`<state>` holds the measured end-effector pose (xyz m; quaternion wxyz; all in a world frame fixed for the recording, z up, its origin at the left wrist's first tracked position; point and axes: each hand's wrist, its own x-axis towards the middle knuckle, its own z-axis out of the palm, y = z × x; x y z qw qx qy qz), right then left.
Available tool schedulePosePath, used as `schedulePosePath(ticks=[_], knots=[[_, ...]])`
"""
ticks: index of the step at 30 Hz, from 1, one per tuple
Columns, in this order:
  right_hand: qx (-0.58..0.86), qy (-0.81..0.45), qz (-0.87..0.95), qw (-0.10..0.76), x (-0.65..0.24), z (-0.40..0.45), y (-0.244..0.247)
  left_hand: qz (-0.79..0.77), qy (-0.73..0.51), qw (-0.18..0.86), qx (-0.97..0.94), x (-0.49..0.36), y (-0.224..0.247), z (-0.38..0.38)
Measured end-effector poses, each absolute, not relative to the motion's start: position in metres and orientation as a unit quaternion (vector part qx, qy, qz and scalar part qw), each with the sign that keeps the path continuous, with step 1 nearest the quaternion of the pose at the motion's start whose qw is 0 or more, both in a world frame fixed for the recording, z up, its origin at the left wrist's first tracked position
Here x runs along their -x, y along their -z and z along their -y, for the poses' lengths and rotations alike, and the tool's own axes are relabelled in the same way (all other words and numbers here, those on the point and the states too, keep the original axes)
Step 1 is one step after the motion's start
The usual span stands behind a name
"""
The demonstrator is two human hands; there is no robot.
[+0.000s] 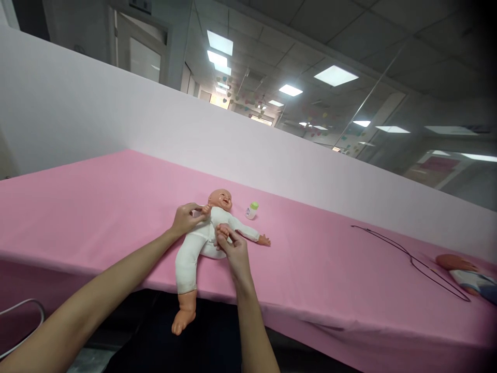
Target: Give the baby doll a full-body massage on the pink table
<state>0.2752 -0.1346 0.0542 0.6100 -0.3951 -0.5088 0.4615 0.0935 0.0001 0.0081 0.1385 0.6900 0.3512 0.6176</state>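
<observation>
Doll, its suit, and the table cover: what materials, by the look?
Doll: head and bare foot look like smooth moulded plastic or vinyl, slight sheen. Its white suit: soft matte fabric, creased at the leg. Pink table cover: matte cloth, probably, draping over the edge.

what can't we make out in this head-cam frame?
- Bottle label: too small to read, head view.
- Doll's near foot: hidden under the right hand.
- Doll's raised hand: mostly covered by the left hand.
- Second doll: cut off by the right edge.
- Black wire's far end: too thin to trace.
</observation>
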Motion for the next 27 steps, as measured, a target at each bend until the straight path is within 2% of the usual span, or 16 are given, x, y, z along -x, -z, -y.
schedulePosePath(ticks=[4,9,12,16,20,23,27], knots=[[0.393,-0.515,0.457,0.609,-0.296,0.202,-0.031,-0.427,-0.719,0.231,-0.497,-0.091,-0.007,-0.015],[0.388,-0.565,0.494,0.535,-0.32,0.259,-0.005,-0.511,-0.739,0.244,-0.365,-0.081,-0.003,-0.025],[0.398,-0.525,0.51,0.553,-0.32,0.249,-0.029,-0.496,-0.736,0.205,-0.413,-0.084,-0.005,-0.02],[0.418,-0.456,0.551,0.56,-0.3,0.192,-0.064,-0.415,-0.669,0.128,-0.603,-0.092,-0.007,-0.005],[0.4,-0.476,0.528,0.578,-0.277,0.134,-0.062,-0.363,-0.57,0.04,-0.736,-0.094,-0.005,0.003],[0.393,-0.489,0.5,0.597,-0.276,0.131,-0.054,-0.359,-0.567,0.073,-0.738,-0.095,-0.005,0.001],[0.402,-0.494,0.496,0.59,-0.297,0.183,-0.039,-0.419,-0.671,0.201,-0.578,-0.094,-0.007,-0.011]])
